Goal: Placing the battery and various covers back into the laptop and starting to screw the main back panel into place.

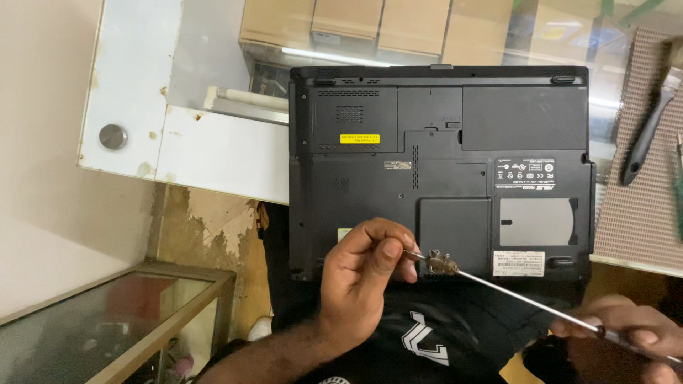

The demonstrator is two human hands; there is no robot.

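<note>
A black laptop [441, 171] lies upside down on a glass counter, its bottom panel facing up. My left hand [363, 274] hovers over the laptop's near edge, fingers pinched at the tip of a long thin screwdriver shaft [519, 299]. A small cluster of screws [442, 264] clings to the shaft close to the tip. My right hand [626, 334] grips the screwdriver's handle at the lower right, below the counter edge.
A brush with a dark handle [647, 135] lies on a beige mat [640, 213] at the right. Cardboard boxes [377, 25] show under the glass counter. A glass display case [121, 320] stands at the lower left.
</note>
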